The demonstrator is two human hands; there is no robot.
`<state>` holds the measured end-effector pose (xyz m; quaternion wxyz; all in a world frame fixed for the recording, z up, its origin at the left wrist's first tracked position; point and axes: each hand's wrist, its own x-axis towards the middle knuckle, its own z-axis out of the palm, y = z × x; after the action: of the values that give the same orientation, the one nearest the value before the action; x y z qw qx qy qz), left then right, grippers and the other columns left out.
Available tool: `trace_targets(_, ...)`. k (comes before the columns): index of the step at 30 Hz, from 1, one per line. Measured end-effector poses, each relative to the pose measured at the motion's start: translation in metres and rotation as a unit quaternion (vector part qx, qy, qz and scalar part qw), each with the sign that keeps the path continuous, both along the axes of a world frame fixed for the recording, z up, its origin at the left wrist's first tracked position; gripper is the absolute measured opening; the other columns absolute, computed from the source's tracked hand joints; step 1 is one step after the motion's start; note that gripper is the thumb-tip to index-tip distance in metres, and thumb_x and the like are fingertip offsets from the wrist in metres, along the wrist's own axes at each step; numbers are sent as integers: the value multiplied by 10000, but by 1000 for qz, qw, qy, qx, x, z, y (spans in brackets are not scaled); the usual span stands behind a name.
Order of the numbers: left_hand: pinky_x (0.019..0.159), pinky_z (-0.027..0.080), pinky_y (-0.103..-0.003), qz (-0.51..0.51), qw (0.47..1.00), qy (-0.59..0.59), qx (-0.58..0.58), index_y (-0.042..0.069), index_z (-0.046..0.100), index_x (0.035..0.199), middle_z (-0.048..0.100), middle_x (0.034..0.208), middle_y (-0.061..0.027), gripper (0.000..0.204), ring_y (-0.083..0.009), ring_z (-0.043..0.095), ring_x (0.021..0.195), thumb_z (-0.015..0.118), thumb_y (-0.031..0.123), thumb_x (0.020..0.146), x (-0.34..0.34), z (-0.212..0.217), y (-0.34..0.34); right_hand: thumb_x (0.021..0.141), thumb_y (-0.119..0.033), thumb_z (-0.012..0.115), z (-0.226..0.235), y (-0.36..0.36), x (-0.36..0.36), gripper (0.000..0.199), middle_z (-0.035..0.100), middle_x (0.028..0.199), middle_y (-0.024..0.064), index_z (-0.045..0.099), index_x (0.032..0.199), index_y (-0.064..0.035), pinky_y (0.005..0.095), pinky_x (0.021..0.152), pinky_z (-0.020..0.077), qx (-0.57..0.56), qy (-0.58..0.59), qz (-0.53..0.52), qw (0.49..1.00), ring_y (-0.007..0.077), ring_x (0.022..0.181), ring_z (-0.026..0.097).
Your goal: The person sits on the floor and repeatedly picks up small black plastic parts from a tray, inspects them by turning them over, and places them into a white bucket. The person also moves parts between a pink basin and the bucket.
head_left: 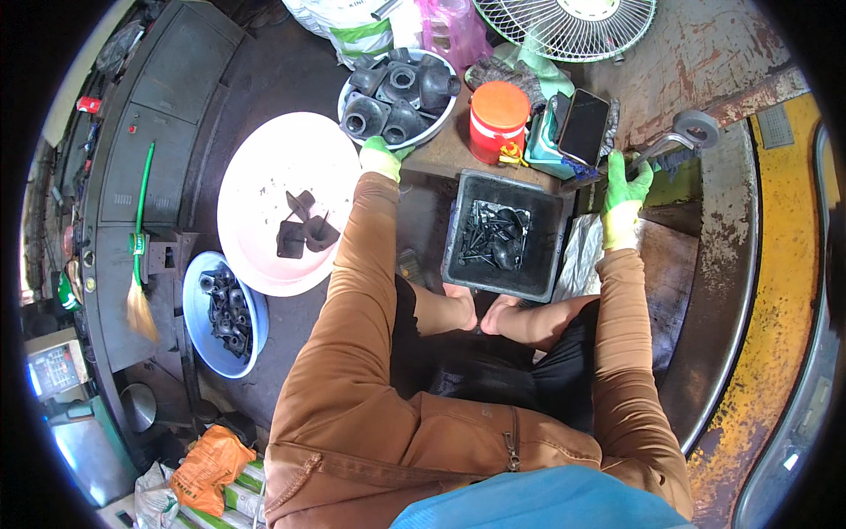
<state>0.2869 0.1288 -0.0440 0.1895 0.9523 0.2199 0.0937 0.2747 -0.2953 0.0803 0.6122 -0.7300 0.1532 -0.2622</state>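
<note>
Left hand, in a green glove, sits at the near rim of the white bowl heaped with black rubber parts. I read the fingers as curled over the rim or over one part; which, I cannot tell.

Right hand, also gloved green, is closed around the handle of a metal lever at the right of the bench.

State of stock, as I judge it: the white bowl is nearly full. The pink basin holds only a few dark pieces. The blue basin lower left is partly filled with black parts. The black tray in front of the knees holds a small pile of dark offcuts.

Judgement: early to mid run; most of the heap looks unworked.
</note>
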Motion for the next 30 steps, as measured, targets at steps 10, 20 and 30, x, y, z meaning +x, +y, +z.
trace_targets(10,773,452,-564,69,925,-164,-336,15,519,1019,523,1037,-206,474,-435,535,984,665,291,663,-1,12,19,744,-294,787,10,7,1,704,535,1119,141,441,1258,39,337,872,426,40,42,-6,998,208,998,502)
trace_targets(20,868,417,-719,167,618,-252,-726,-5,391,1316,461,1299,-222,425,-459,470,1171,396,77,899,-119,129,-7,682,-320,823,3,0,-2,875,475,1291,204,372,1332,56,377,981,377,142,69,36,987,291,1162,476)
trace_targets(30,849,489,-619,155,594,-142,-777,-11,488,1163,579,1101,-218,331,-399,586,1029,431,12,837,-223,136,-64,821,-255,712,55,-40,-118,374,579,1084,44,562,1139,-128,333,765,458,295,30,-19,955,212,920,560)
